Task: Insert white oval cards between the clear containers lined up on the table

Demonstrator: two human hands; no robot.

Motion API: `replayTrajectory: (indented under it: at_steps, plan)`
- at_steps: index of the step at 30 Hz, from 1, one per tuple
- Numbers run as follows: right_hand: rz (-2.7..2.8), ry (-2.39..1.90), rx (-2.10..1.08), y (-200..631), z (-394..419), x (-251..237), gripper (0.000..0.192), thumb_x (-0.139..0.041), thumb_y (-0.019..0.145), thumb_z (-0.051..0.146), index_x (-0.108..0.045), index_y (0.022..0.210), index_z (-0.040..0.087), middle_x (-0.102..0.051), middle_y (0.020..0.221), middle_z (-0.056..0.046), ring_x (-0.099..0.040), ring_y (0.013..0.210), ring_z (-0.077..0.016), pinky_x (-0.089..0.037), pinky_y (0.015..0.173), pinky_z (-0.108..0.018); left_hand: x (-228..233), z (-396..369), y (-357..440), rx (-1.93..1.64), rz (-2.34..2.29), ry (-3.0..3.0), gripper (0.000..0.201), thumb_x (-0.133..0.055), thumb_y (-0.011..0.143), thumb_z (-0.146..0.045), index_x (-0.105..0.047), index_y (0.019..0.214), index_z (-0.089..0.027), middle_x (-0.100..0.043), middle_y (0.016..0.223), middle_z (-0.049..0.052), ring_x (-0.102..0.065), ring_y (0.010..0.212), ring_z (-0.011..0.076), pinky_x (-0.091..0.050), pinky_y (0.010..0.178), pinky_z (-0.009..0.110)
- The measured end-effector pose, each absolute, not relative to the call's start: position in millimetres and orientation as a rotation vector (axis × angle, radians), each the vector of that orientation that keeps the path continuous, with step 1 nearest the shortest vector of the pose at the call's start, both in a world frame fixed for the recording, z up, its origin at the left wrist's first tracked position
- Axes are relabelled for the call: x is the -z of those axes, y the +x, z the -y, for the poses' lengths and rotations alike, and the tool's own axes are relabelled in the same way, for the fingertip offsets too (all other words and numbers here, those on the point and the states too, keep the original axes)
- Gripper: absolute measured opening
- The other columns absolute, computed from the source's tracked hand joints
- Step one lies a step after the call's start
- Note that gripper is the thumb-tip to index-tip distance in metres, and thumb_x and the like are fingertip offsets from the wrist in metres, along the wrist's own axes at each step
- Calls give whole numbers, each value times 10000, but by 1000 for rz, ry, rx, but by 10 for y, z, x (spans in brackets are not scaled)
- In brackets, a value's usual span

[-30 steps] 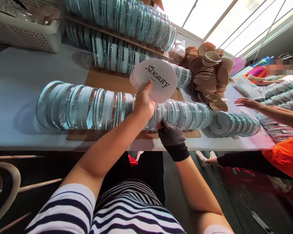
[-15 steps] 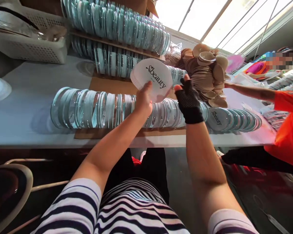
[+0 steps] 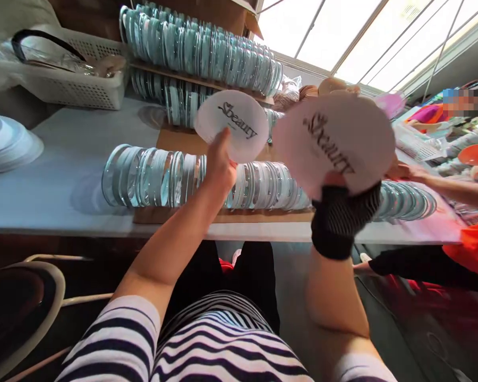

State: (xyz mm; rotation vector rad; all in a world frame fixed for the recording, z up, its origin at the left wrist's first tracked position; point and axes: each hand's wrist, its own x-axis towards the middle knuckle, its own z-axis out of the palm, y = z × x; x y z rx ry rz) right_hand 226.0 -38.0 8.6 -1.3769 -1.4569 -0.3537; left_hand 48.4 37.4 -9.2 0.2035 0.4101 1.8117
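Holding a stack of white discs [image 3: 231, 124] up over the table [image 3: 63, 175], my left hand [image 3: 219, 170] has its grip closed on the stack's lower edge, thumb on the printed face; how many discs are in it I can't make out. My right hand [image 3: 344, 212], in a dark dotted glove, has its grip closed on a single disc [image 3: 334, 143] held just right of the stack and apart from it. That disc is motion-blurred, its lettering smeared, and it hides the gloved fingers and most of the tan puffs [image 3: 330, 85] behind it. Below both hands a row of clear cases [image 3: 151, 178] lies on cardboard along the table's front; my left forearm and the right hand cover parts of it. More cases are stacked behind, their far ends cut off. A white basket [image 3: 75, 87] sits at back left. At the right edge a co-worker's hand [image 3: 406, 171] reaches in, partly hidden by the disc.
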Motion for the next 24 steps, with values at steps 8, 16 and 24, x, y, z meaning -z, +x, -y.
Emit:
replayTrajectory:
  at_steps: [8, 16, 24]
  plan:
    - [2001, -1969, 99, 2061, 1196, 383, 482, -375, 915, 456, -673, 1158, 165, -700, 731, -150, -645, 580, -285, -431, 487, -337, 171, -610, 282, -1819, -388, 106, 394, -557, 955, -224, -584, 1340, -307, -590, 1431, 23, -520, 1353, 201, -402, 1148, 404]
    - [2123, -1942, 218, 1942, 1028, 114, 511, -414, 911, 395, -599, 1325, 159, -692, 727, -115, -603, 546, -239, -375, 482, -293, 164, -594, 214, -1783, -331, 37, 509, -546, 960, -205, -461, 1460, -251, -512, 1503, 74, -478, 1392, 238, -389, 1159, 449]
    - [2190, -2001, 108, 1579, 602, 432, 476, -437, 932, 304, -532, 1371, 146, -710, 790, -87, -620, 616, -198, -313, 532, -255, 155, -549, 240, -1785, -354, 77, 486, -518, 982, -215, -449, 1459, -275, -507, 1508, 40, -472, 1395, 222, -399, 1157, 426]
